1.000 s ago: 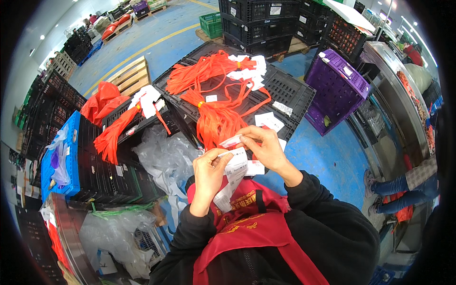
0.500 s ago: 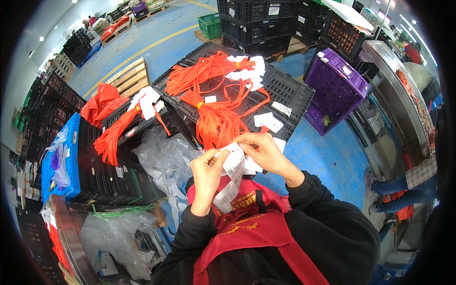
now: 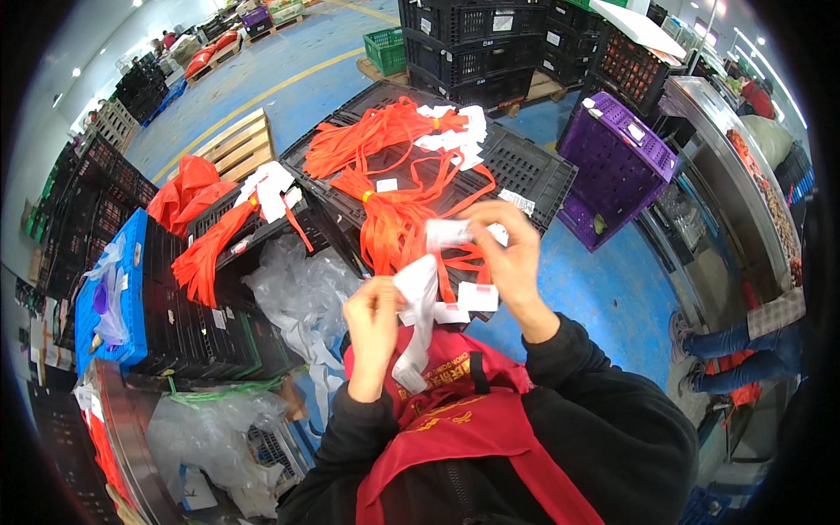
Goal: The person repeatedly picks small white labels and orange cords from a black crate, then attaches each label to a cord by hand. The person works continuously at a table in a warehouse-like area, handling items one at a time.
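Note:
My left hand (image 3: 372,322) pinches a long strip of white printed labels (image 3: 418,319), which hangs down over my red apron (image 3: 455,424). Apart from it, my right hand (image 3: 512,258) is up over the black crates with a white label (image 3: 447,233), blurred by motion, between thumb and fingers. Just beyond lies a bundle of orange-red straps (image 3: 394,229) tied with a yellow band. White tags (image 3: 477,297) on strap ends rest between my hands. A second orange-red strap bundle (image 3: 372,136) with white tags lies farther back, and a third strap bundle (image 3: 214,249) is at the left.
Black folded crates (image 3: 534,166) form the work surface. A purple crate (image 3: 617,166) stands at the right, beside a metal conveyor (image 3: 700,109). Clear plastic bags (image 3: 302,284) bulge at the left, near a blue crate (image 3: 131,289). A person's legs (image 3: 744,346) show at far right.
My right hand has moved up and away from my left, carrying a label off the strip. My left hand has shifted slightly left and down, still holding the strip.

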### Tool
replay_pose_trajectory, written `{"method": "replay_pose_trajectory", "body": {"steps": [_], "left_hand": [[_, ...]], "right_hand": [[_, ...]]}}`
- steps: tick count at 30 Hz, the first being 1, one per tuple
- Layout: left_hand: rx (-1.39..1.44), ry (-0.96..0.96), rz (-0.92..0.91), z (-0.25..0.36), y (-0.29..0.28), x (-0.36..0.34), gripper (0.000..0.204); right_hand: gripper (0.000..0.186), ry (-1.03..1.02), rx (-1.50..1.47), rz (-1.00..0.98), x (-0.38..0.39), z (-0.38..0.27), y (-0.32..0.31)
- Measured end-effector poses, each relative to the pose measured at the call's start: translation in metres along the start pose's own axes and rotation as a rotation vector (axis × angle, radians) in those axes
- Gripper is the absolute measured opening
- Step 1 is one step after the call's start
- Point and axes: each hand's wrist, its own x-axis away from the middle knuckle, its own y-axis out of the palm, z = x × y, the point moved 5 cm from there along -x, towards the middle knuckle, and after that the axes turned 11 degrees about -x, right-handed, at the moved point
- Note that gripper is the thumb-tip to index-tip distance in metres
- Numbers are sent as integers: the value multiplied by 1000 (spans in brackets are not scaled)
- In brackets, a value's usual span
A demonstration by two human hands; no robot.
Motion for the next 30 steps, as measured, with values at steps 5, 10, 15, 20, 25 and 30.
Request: {"method": "replay_pose_trajectory", "body": {"steps": [5, 10, 15, 20, 25, 30], "left_hand": [[237, 18, 109, 7, -25, -2, 46], [264, 171, 122, 32, -16, 6, 58], [327, 129, 107, 27, -15, 14, 32], [220, 234, 137, 35, -12, 20, 12], [143, 156, 6, 40, -1, 14, 23], [323, 126, -147, 38, 2, 9, 29]], "right_hand": [[19, -214, 217, -282, -2, -2, -18], [5, -260, 35, -820, 15, 6, -7], [17, 245, 232, -272, -72, 98, -48], [53, 523, 881, -321, -130, 206, -52], [60, 497, 789, -339, -136, 234, -46], [39, 399, 658, -38, -114, 176, -82]]}}
